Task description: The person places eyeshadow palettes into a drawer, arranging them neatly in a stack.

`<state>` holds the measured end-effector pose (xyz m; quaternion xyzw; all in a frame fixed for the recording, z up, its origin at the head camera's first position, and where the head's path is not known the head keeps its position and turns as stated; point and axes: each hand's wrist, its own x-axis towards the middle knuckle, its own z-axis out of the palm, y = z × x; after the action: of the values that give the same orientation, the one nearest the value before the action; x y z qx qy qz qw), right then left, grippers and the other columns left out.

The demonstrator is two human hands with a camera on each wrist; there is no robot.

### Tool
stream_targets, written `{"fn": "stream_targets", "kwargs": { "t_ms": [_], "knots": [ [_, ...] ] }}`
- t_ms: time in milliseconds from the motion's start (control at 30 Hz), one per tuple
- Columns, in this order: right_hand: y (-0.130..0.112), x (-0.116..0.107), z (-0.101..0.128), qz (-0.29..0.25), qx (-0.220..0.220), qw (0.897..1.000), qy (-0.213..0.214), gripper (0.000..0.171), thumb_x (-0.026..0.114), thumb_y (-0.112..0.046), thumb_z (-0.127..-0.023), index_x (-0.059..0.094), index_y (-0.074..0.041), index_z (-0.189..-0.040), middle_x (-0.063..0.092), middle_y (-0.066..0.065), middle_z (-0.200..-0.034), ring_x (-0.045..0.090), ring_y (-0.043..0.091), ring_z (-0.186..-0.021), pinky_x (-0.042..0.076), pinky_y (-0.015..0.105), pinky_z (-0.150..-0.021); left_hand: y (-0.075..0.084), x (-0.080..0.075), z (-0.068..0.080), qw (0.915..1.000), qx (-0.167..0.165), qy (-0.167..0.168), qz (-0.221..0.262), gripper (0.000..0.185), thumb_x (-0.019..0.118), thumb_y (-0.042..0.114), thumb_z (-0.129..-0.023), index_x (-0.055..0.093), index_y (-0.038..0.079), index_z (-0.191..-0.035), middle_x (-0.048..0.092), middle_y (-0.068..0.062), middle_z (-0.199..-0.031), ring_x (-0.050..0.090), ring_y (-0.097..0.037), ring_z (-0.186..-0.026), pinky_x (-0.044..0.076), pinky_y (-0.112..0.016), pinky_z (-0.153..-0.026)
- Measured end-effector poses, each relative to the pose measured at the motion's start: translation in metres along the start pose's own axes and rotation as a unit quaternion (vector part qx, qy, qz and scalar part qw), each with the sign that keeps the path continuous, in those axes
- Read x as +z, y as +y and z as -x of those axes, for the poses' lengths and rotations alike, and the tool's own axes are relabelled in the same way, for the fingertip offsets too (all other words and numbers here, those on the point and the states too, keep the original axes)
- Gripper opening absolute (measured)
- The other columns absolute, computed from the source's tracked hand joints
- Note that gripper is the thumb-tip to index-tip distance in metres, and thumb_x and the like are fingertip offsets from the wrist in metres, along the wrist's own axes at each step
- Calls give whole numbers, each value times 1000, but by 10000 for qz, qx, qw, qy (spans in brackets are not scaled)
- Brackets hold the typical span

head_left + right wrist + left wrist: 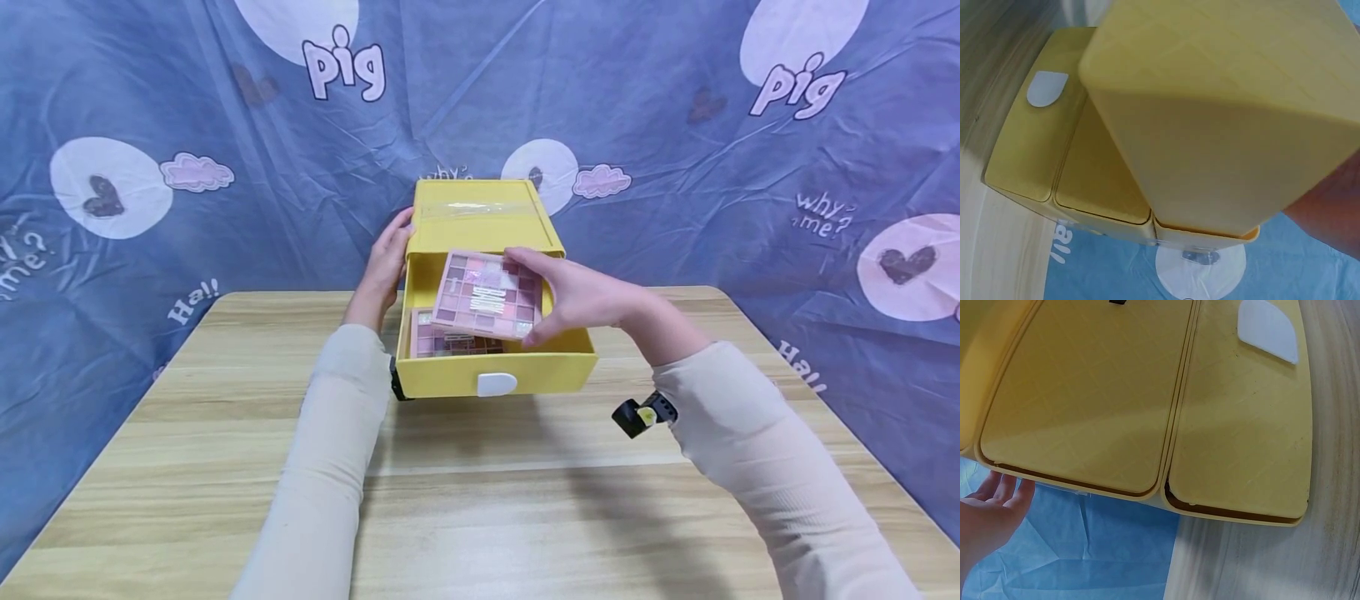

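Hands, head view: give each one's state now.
Left hand: open, resting against the yellow drawer box.
Right hand: holding a pink eyeshadow palette over the open drawer.

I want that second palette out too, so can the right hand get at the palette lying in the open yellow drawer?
Probably not yet: the right hand already grips a pink palette above the lower palette, covering it.

Left hand (386, 265) open, fingers straight, forearm extended; right hand (581, 296) fingers curled, pinching, wrist bent inward.
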<state>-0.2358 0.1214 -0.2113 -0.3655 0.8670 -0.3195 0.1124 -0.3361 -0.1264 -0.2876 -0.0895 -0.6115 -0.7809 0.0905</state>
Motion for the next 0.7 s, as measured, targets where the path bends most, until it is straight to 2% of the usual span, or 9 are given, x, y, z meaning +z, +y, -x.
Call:
{"fn": "stream_targets", "kwargs": {
  "t_ms": [300, 500, 700],
  "knots": [
    [3, 9, -10, 328, -186, 9984, -411, 92, 74, -8, -60, 21, 3, -133, 34, 11, -129, 30, 19, -114, 19, 33, -97, 1, 1, 0, 9999, -121, 44, 87, 41, 44, 21, -88, 41, 16, -129, 45, -7, -121, 48, -14, -92, 38, -25, -77],
    [5, 15, -17, 610, -461, 9958, -506, 85, 71, -4, -60, 24, 6, -130, 37, 12, -125, 34, 20, -110, 22, 31, -96, 1, 1, 1, 9999, -87, 49, 43, 41, 44, 21, -88, 42, 17, -129, 46, -7, -121, 48, -14, -92, 38, -25, -78],
    [6, 21, -22, 909, -662, 9918, -613, 84, 71, -2, -61, 23, 10, -129, 37, 17, -125, 33, 23, -113, 21, 32, -97, 0, 1, 1, 9999, -82, 52, -25, 41, 44, 22, -89, 41, 17, -129, 45, -7, -121, 48, -14, -93, 38, -26, -79]
  ]
}}
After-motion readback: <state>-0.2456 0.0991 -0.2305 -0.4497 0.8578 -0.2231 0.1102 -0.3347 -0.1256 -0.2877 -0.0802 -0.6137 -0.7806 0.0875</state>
